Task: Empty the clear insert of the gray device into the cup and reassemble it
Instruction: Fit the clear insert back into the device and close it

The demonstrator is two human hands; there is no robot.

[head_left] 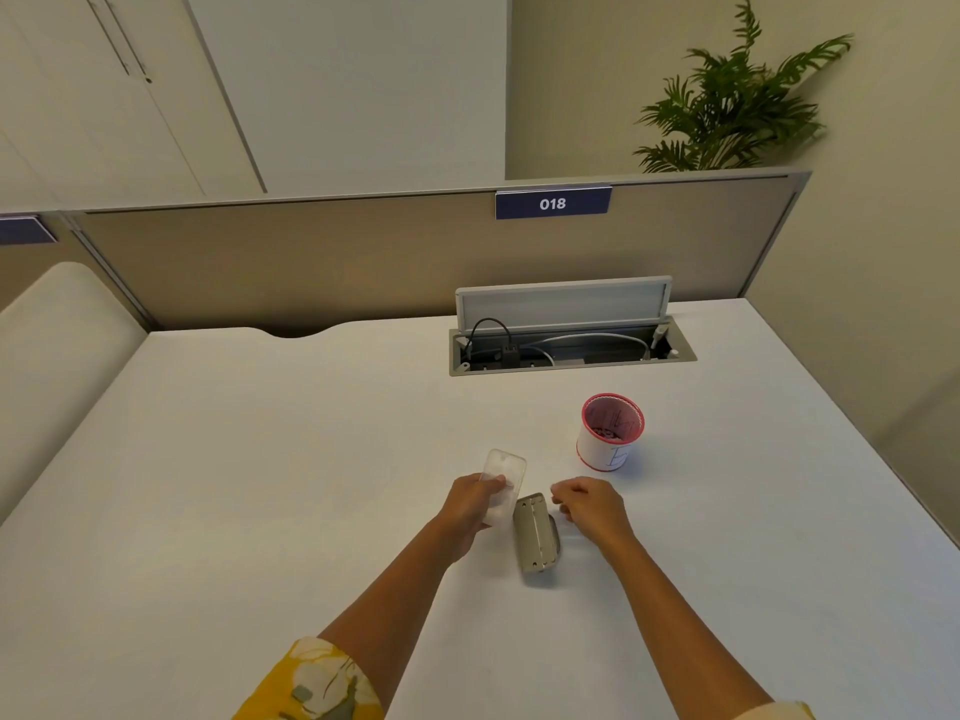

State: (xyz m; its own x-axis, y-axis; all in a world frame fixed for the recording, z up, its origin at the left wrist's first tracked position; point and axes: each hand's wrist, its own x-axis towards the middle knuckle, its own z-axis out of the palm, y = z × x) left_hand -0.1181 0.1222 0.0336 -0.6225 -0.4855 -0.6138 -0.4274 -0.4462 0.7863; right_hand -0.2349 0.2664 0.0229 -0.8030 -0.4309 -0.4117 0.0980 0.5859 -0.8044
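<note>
Two containers show in the head view. One, the clear insert point(503, 485), is grasped in the left hand point(470, 506), whose fingers wrap its lower half while its rounded upper end sticks out beyond them; its walls are too pale against the table point(260, 459) to tell whether anything is inside. The other, a white cup point(609, 432) with a red rim, stands upright well beyond the right hand point(592, 509) — something small and dark lies at its bottom, too dim to identify.

Just right of the grasped insert, apart from it, the gray device point(535, 535) lies on the table between the two hands, flat underside up with small screws showing; its far side is hidden. The right hand hovers just beside the device's upper end, fingers loosely curled and holding nothing. Both forearms are cut off at the bottom edge — a yellow patterned sleeve point(317, 683) shows on the left.
</note>
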